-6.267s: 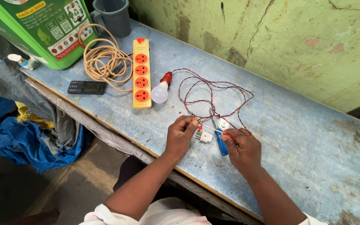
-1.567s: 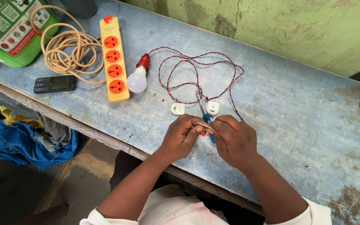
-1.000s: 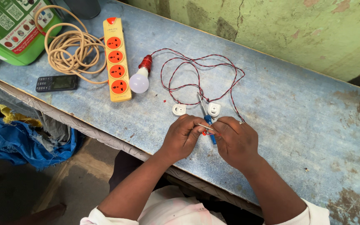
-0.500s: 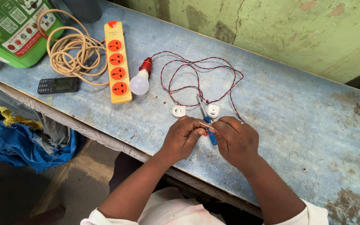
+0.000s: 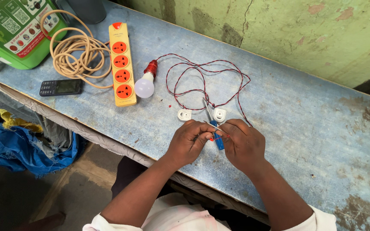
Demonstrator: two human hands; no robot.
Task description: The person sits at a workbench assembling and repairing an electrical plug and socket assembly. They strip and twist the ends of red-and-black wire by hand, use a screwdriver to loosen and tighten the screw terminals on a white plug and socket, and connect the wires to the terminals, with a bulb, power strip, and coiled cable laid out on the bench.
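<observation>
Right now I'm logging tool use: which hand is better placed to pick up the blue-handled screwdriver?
Probably the right hand. The blue-handled screwdriver lies against its fingers, handle toward it, while the left hand is pinching the red wire end and would have to let go first.

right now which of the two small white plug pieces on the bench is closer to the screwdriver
The right-hand white plug piece, lying just beside the screwdriver shaft. The other white piece lies further left, clear of the tool, above the left hand.
</observation>
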